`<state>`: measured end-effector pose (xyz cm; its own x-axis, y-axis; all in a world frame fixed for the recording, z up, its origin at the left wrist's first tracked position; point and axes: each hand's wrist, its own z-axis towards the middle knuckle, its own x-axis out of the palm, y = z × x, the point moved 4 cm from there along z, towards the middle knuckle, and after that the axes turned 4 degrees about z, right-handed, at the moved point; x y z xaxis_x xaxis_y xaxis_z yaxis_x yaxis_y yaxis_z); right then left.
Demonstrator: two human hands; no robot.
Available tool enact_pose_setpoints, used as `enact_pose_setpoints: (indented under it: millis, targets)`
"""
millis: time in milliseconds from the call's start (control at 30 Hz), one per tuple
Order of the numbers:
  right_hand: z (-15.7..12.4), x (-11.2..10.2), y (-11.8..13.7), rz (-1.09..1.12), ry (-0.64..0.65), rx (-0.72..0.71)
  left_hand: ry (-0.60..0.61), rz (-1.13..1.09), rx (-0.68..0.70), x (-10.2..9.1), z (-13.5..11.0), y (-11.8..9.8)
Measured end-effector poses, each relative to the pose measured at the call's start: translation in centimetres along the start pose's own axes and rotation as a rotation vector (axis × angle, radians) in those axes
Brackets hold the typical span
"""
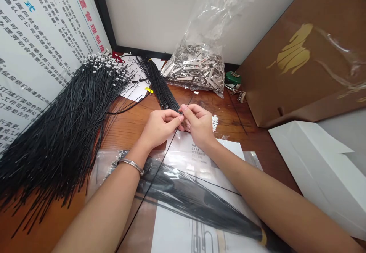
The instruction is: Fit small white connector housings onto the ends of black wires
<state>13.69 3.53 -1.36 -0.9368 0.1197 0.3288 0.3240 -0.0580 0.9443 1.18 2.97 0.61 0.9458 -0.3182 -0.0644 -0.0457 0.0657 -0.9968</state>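
Observation:
My left hand point(160, 127) and my right hand point(197, 123) meet over the middle of the wooden table point(126, 127), fingertips pinched together. Between them they grip the end of one thin black cord point(148, 190) that trails down toward me. Whether a small metal piece sits at the fingertips I cannot make out. A bundle of black cords point(160, 83) lies just beyond my fingers. A silver bracelet point(131, 164) circles my left wrist.
A big heap of black cords with white tips point(65, 127) fills the left. A clear bag of metal clips point(197, 68) stands at the back. Bagged black cords point(194, 199) lie on papers under my arms. A brown cardboard box point(303, 54) and white box point(323, 169) stand right.

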Motion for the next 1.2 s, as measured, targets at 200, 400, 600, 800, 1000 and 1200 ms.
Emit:
enact_pose_setpoints:
  millis: [200,400,600,800,1000,1200]
  targets:
    - [0.7,-0.9,0.1,0.133,-0.191,0.025,0.106,-0.013,0.056,0.5,-0.4,-0.2]
    - [0.9,-1.1,0.2,0.189,-0.239,0.073,0.203,-0.244,-0.014,0.7,-0.3,-0.4]
    - [0.9,-1.1,0.0,0.167,-0.180,0.063,0.181,-0.343,-0.059,0.4,-0.4,-0.2]
    - [0.8,-0.6,0.0,0.081,-0.065,0.069,-0.165,-0.408,0.006,-3.0,0.2,-0.5]
    - [0.3,-0.6,-0.1,-0.130,-0.069,-0.058,-0.787,-0.589,0.110,-9.6,-1.1,-1.2]
    - [-0.5,0.0,0.4,-0.710,0.014,-0.255,-0.608,-0.592,0.049,-7.7,-0.5,-1.0]
